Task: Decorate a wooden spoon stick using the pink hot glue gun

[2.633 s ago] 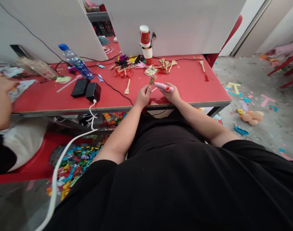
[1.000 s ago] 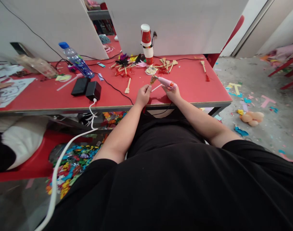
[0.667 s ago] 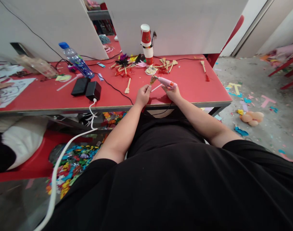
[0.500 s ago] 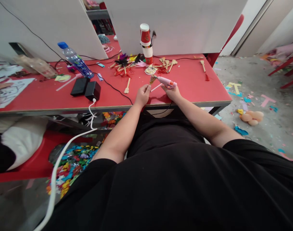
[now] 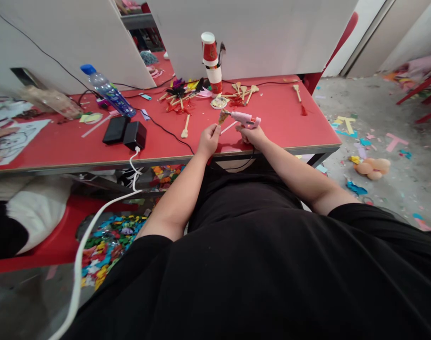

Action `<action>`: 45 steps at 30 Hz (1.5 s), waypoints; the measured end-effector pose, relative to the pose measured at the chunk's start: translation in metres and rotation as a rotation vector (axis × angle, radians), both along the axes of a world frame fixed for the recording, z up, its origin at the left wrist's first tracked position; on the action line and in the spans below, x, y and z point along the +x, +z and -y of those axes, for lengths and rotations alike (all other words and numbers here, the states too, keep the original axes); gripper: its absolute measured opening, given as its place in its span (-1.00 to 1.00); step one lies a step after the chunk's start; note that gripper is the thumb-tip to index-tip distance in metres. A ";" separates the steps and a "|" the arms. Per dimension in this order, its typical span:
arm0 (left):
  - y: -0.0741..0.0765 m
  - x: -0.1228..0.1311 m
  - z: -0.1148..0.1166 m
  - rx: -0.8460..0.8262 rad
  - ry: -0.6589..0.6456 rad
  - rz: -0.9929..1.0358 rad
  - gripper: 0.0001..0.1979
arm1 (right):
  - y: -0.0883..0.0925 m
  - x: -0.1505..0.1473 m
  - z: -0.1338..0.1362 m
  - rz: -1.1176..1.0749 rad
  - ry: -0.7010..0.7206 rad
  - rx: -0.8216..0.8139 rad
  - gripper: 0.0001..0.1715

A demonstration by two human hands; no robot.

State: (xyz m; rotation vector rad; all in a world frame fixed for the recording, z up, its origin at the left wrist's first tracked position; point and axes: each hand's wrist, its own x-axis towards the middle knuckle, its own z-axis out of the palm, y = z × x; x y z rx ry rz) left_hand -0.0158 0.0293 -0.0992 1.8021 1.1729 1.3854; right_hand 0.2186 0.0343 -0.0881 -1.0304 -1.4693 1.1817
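Observation:
Near the table's front edge my right hand (image 5: 253, 136) is wrapped round a pink hot glue gun (image 5: 244, 119), its nozzle pointing left. My left hand (image 5: 210, 140) pinches a small brownish-gold piece (image 5: 223, 116) that stands up from the fingertips; its exact kind is too small to make out. The nozzle tip is at the piece, and I cannot tell whether they touch. A pale glue stick (image 5: 229, 127) lies on the table between my hands. Just beyond is a small round dish (image 5: 218, 102) with pale stuff on it.
Stacked red and white paper cups (image 5: 212, 61) stand behind. Bone-shaped sticks (image 5: 185, 127) with red tassels and dark feathers (image 5: 180, 89) lie around. Left are a blue-capped bottle (image 5: 109, 92), black boxes (image 5: 135, 135) with a white cable (image 5: 79, 264), and another person's hand (image 5: 1, 134) over a drawing (image 5: 22, 139).
The view has shifted slightly. My hands hold nearly the same pose, glue gun nozzle still at the small piece. At far left, the other person's hands have moved a little over the drawing.

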 end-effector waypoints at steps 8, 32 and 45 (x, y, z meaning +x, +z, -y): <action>0.000 -0.001 0.001 0.024 -0.024 0.000 -0.23 | 0.015 0.010 0.011 -0.210 0.238 -0.095 -0.25; 0.002 0.000 0.004 0.016 0.008 0.005 -0.31 | 0.014 0.012 0.019 -0.252 0.192 -0.115 -0.47; 0.000 0.000 0.002 0.030 0.003 -0.015 -0.30 | 0.015 0.011 0.023 -0.205 0.161 -0.076 -0.40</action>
